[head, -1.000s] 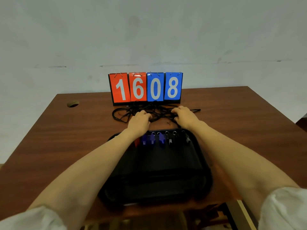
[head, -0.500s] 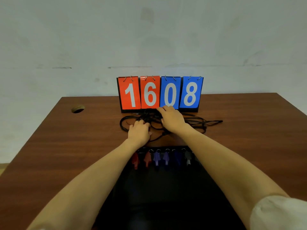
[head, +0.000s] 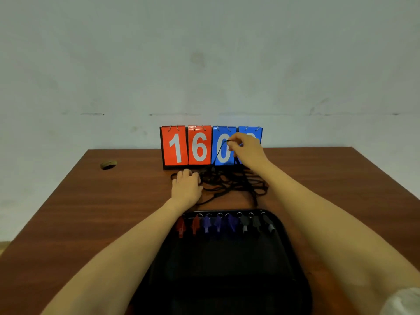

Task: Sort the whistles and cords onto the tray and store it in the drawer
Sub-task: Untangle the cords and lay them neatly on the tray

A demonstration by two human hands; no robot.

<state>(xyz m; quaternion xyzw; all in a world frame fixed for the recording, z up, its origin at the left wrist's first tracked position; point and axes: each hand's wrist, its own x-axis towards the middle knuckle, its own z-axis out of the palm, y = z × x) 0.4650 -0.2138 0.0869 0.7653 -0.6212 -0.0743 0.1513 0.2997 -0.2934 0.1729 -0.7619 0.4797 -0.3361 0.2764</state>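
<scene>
A black tray [head: 227, 269] lies on the near part of the brown table. Several whistles [head: 223, 225] stand in a row along its far edge: red at the left, blue in the middle, black at the right. Beyond the tray a tangle of black cords [head: 231, 183] lies on the table. My left hand [head: 186, 185] rests on the left side of the tangle, fingers curled over it. My right hand [head: 246, 148] is raised above the tangle and pinches one cord, which hangs down to the pile.
A flip scoreboard [head: 188, 146] reading 1608 stands behind the cords, its last digit hidden by my right hand. A round cable hole [head: 108, 164] sits at the table's far left. A pale wall rises behind the table.
My right hand has risen from the tangle, lifting one cord up in front of the scoreboard. My left hand stays on the left part of the cords.
</scene>
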